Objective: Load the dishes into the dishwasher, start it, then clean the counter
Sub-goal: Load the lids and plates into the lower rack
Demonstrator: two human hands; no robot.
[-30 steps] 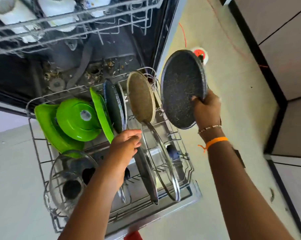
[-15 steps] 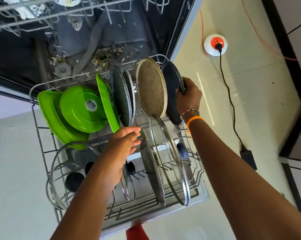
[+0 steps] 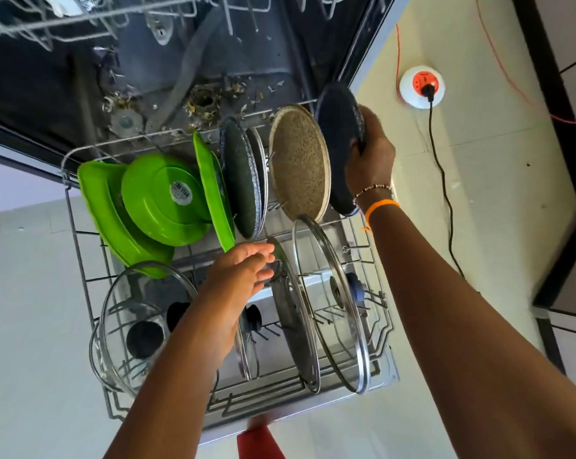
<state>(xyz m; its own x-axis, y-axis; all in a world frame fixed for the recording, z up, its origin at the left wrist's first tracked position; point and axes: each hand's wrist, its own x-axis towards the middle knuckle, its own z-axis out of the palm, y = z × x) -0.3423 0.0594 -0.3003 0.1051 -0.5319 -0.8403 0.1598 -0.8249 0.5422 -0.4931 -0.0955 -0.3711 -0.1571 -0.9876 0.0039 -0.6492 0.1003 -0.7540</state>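
The dishwasher's lower rack (image 3: 81, 246) is pulled out and holds green plates (image 3: 154, 203), dark speckled plates (image 3: 243, 180), a tan speckled plate (image 3: 300, 164) and several glass lids (image 3: 333, 299). My right hand (image 3: 369, 154) grips a dark speckled plate (image 3: 338, 127) by its rim and holds it upright at the rack's right end, beside the tan plate. My left hand (image 3: 243, 273) reaches over the rack's middle with fingers relaxed, touching the top edge of a metal-rimmed lid (image 3: 296, 326).
The dishwasher's open tub (image 3: 180, 77) shows food debris on its floor. An upper wire rack (image 3: 81, 18) hangs above. A white and orange power socket (image 3: 421, 86) with a black cable lies on the tiled floor to the right. A red object (image 3: 260, 442) sits below the rack.
My right hand brought the dark plate down from above the floor into the rack's right end beside the tan plate. My left hand stayed over the lids.
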